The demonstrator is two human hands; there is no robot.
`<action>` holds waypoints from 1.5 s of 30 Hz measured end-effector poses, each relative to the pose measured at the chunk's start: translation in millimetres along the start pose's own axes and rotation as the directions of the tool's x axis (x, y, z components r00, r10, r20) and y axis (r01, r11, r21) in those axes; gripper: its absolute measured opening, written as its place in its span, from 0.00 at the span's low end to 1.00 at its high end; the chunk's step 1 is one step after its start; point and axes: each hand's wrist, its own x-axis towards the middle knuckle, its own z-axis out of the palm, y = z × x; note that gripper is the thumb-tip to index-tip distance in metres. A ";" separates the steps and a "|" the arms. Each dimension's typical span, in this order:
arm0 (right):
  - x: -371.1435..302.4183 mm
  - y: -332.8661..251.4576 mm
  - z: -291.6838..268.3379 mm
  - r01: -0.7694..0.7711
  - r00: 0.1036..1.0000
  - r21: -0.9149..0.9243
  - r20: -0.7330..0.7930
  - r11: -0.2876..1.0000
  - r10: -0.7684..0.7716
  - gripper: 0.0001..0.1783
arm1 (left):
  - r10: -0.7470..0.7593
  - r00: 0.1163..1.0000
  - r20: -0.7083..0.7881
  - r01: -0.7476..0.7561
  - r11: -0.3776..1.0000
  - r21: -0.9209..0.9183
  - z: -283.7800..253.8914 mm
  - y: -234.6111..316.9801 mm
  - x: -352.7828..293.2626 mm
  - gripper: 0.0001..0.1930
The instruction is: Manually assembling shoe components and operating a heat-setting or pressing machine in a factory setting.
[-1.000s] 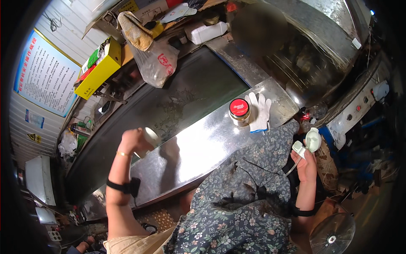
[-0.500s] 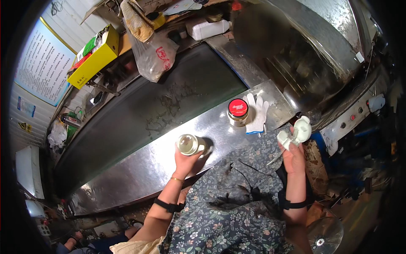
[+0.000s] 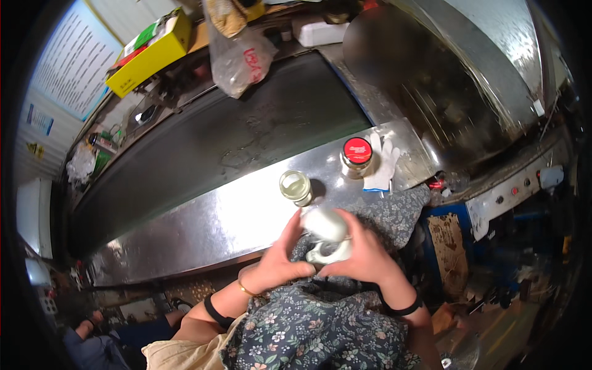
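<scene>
In front of my apron, both hands hold a pale white plastic lid with a rounded cap and a ring-shaped part below it, the cap blurred by motion. My right hand grips its right side. On the left side, my left hand curls against it with thumb and fingers. An uncapped clear glass jar stands on the metal ledge just beyond my hands. Farther right stands a jar with a red lid, next to a white knit glove.
A wide dark belt runs beyond the ledge. At the back are a yellow box, a hanging plastic bag and a white container. A panel with buttons is at right. Another person's arm shows lower left.
My left hand has let go of the glass jar, now standing on the ledge, and moved to the white lid. My right hand has brought the lid left, in front of my body.
</scene>
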 end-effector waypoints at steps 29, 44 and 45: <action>141.0 60.2 -76.9 -0.110 0.929 -0.767 -0.306 0.632 -0.209 0.35 | -0.224 0.965 -0.138 -0.024 0.449 -0.893 -132.0 -108.4 -58.1 0.40; 91.7 226.9 -128.0 -0.195 0.845 0.094 -0.490 0.976 0.216 0.36 | -0.114 0.993 0.001 0.041 0.346 -0.937 -147.0 -120.5 -54.4 0.46; 87.5 228.5 -126.5 -0.248 0.844 -0.134 -0.517 0.959 0.146 0.39 | -0.118 0.993 -0.008 0.033 0.342 -0.939 -147.1 -121.3 -54.0 0.46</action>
